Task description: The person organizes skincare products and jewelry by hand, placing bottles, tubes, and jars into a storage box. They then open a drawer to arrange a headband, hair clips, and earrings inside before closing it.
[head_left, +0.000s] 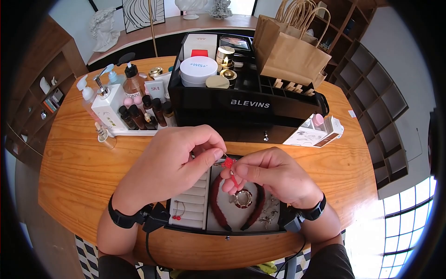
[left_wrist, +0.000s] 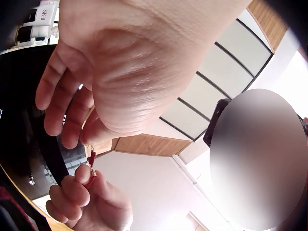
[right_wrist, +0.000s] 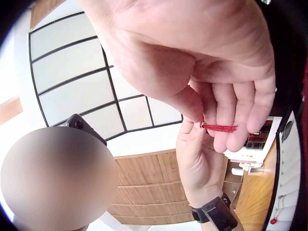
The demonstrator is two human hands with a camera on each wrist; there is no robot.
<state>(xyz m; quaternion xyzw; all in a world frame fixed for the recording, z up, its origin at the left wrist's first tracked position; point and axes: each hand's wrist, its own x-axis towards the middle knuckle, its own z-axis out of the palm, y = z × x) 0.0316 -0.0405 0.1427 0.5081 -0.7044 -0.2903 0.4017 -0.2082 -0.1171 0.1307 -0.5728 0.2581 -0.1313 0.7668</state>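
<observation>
A red knot earring with a tassel (head_left: 228, 162) is held up between both hands, over the open jewellery drawer (head_left: 216, 230). My left hand (head_left: 162, 162) pinches the earring's thin metal hook end between thumb and forefinger. From the other side, my right hand (head_left: 281, 174) pinches the earring just below its knot. In the right wrist view the red tassel (right_wrist: 220, 128) hangs across the right fingers. Below the hands lie a dark red headband (head_left: 218, 211), a round gold hair claw or bracelet (head_left: 243, 199) and small silver jewellery (head_left: 268, 216). A red-beaded earring (head_left: 177, 216) rests on the padded ring rows.
Behind the drawer stands a black organiser (head_left: 241, 116) bearing jars and boxes. Bottles crowd a white tray (head_left: 134, 132) at its left, with a small glass (head_left: 108, 141) before it. Paper bags (head_left: 292, 51) stand at the back right; a white box (head_left: 309, 136) sits beside the organiser.
</observation>
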